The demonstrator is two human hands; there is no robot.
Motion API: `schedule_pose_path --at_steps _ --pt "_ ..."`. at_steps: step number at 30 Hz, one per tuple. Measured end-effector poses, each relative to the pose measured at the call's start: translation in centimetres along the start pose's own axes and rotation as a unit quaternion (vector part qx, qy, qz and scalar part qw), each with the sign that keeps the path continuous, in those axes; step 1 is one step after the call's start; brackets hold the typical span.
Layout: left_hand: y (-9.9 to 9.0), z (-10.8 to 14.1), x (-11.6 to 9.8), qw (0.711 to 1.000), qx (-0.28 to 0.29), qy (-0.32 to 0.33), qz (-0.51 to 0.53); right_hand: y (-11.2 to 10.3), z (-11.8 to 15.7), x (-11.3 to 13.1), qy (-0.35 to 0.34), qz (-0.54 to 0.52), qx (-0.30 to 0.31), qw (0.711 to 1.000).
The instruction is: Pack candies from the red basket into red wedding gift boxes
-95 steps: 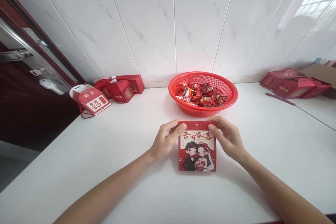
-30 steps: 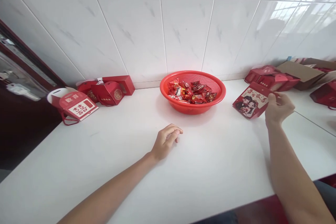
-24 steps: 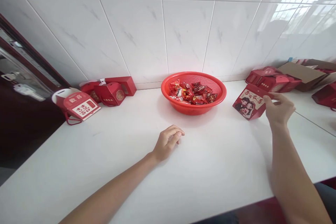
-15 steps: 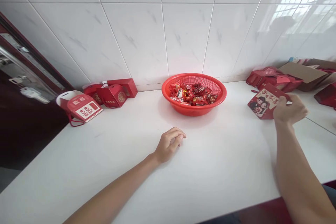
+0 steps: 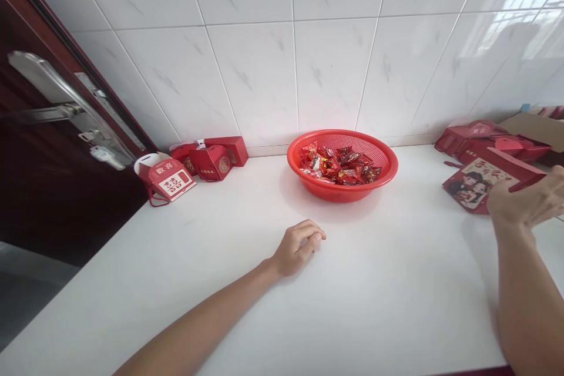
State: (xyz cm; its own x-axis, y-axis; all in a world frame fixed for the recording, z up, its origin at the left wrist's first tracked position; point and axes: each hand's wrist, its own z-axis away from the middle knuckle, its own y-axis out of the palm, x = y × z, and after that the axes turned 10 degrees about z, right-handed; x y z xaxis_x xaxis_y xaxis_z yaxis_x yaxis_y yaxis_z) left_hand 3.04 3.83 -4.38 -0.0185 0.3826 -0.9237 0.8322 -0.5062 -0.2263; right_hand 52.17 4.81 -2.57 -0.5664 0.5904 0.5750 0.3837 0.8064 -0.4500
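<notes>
- Box with couple print [image 5: 478, 179]: right side of frame, tilted, printed face toward camera. Resting on surface [image 5: 374, 288] or held just off it, cannot tell.
- Right hand [image 5: 524, 200]: right edge of frame, overlapping the box's right side. Fingers look stretched out toward the edge; pinching the box or only touching it, cannot tell, tips partly cut off or hidden.
- Left hand [image 5: 302, 248]: middle of frame, lying on surface. Fingers relaxed, half curled, nothing seen in them. Nearest thing is red basket [image 5: 343, 192], apart from it.
- Handling, judged by eye: thin folded card, so probably light. Stiffish along folds, soft mid-panel, likely to crease or dent if squeezed. Smooth print might slide a bit.
- Where to hold: top edge or two opposite side edges, light pinch; best keep off the centre of the printed face.
- Basket, center: wrapped sweets [image 5: 339, 167] inside.
- Left of frame: white-panel box [image 5: 170, 179], more red boxes [image 5: 214, 161] just behind.
- Upper right: stacked red boxes [image 5: 471, 135], cardboard box [image 5: 540, 129] beside. Couple-print box overlaps the stack in view; contact unclear.
</notes>
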Motion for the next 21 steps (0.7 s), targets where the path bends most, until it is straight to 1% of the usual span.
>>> schedule_pose_path --at_steps 1,2,3,4,5,6,7,8,9,10,13,14,15,16,17,18,19,20,21 --pt "0.0 0.0 0.1 1.0 0.002 0.0 -0.001 -0.5 0.0 0.6 0.043 0.0 0.023 0.999" --pt "0.0 0.0 0.1 1.0 0.005 -0.001 0.0 -1.3 0.1 1.4 0.069 -0.005 0.04 0.997" --pt "0.1 0.0 0.3 1.0 0.008 -0.002 0.0 -2.1 0.5 2.3 0.066 -0.022 0.039 0.997" --pt "0.1 0.0 0.4 1.0 0.012 -0.004 0.001 -3.0 1.1 3.4 0.033 -0.055 0.026 0.998" --pt "0.1 0.0 0.5 1.0 0.018 -0.006 0.001 -4.0 1.9 4.5 -0.031 -0.104 0.005 0.994" --pt "0.0 0.0 0.6 1.0 0.024 -0.008 0.001 -4.9 3.0 5.7 -0.105 -0.157 -0.019 0.982" --pt "0.0 0.0 0.7 1.0 0.029 -0.008 -0.001 -5.9 4.3 7.0 -0.182 -0.202 -0.035 0.962" --pt "0.0 0.0 0.7 0.999 0.033 -0.009 -0.004 -6.8 5.9 8.3 -0.255 -0.24 -0.027 0.936" --pt "0.0 0.0 0.6 0.999 0.035 -0.01 -0.007 -7.7 7.7 9.6 -0.326 -0.276 0.02 0.904" --pt "0.0 0.0 0.6 0.999 0.034 -0.012 -0.01 -8.7 9.7 10.8 -0.379 -0.323 0.055 0.865" --pt "0.2 0.0 0.1 0.999 0.014 -0.021 -0.022 -11.6 16.3 13.6 -0.487 -0.367 0.129 0.782" --pt "0.3 0.0 0.0 0.999 0.002 -0.019 -0.032 -12.7 18.5 14.1 -0.52 -0.386 0.153 0.747" --pt "0.3 -0.1 0.0 0.999 -0.011 -0.015 -0.047 -13.7 20.6 14.4 -0.571 -0.418 0.2 0.678" --pt "0.2 -0.2 0.0 0.997 -0.025 -0.009 -0.065 -14.7 22.5 14.5 -0.602 -0.432 0.213 0.637" --pt "-0.1 -0.5 0.0 0.995 -0.042 -0.004 -0.086 -15.7 24.2 14.4 -0.619 -0.448 0.21 0.61" --pt "-0.8 -0.9 0.1 0.992 -0.062 -0.002 -0.109 -16.5 25.5 14.2 -0.64 -0.465 0.209 0.576" --pt "-1.8 -1.3 0.1 0.988 -0.085 -0.004 -0.127 -17.1 26.5 13.9 -0.667 -0.476 0.23 0.525" --pt "-3.3 -1.9 0.1 0.982 -0.122 -0.009 -0.147 -17.5 27.3 13.6 -0.686 -0.474 0.248 0.493" --pt "-5.1 -2.4 0.0 0.972 -0.165 -0.018 -0.169 -17.7 27.7 13.3 -0.699 -0.466 0.266 0.473"
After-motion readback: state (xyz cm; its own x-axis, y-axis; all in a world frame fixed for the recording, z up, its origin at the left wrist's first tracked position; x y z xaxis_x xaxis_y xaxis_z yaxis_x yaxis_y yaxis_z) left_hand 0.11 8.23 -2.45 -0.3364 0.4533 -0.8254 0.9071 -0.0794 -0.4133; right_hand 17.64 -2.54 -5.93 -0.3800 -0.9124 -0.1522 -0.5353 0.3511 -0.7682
